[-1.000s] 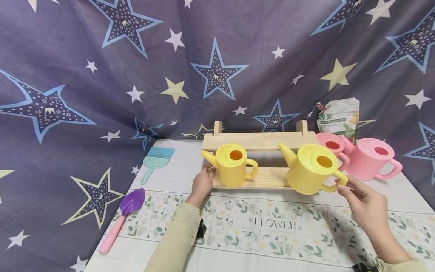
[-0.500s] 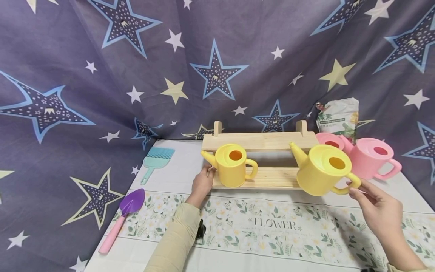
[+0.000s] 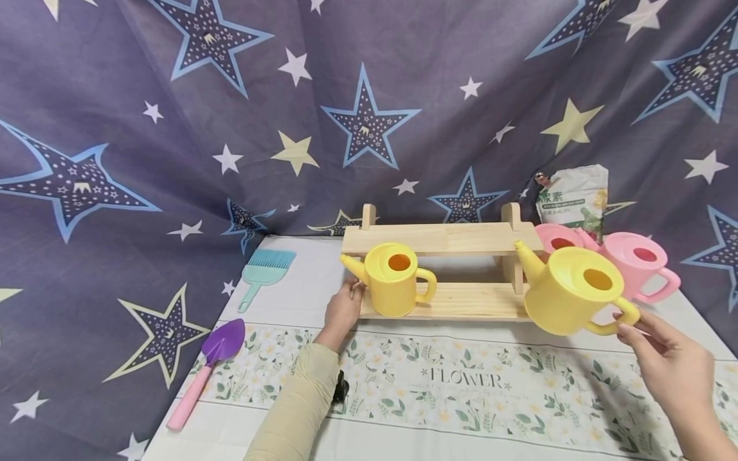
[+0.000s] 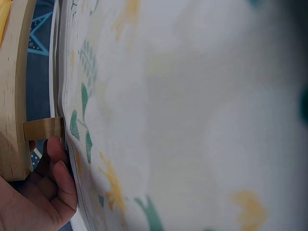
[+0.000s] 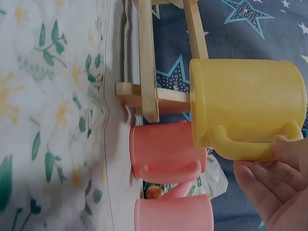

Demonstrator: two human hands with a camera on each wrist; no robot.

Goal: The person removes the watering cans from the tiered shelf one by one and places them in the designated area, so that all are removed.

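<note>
- Hands: well apart. Left hand (image 3: pixel 341 312) grips the left end of the wooden shelf (image 3: pixel 441 239), fingers curled at the lower board. Right hand (image 3: pixel 676 362) pinches the handle of the right yellow watering can (image 3: pixel 562 304).
- Held can: off the table (image 3: pixel 461 419), in front of the shelf's right end, roughly upright, spout toward the shelf. Whether any part of it touches the wood cannot be told.
- Second yellow watering can (image 3: pixel 385 288): upright on the lower board, near its front edge and just beside the left hand.
- Risk, grip: the load hangs from one side at the handle; a loosened pinch would probably let the can twist or drop.
- Risk, spout: it lies close to the upper board in the head view; a leftward swing could catch it and jolt the shelf.
- Risk, neighbours: pink watering cans (image 3: pixel 637 272) stand beyond the held can, before a white bag (image 3: pixel 576 195). A low or careless swing that way could knock them.
- Risk, shelf: a tug or push from the left hand might slide the frame and unsettle the standing can.
</note>
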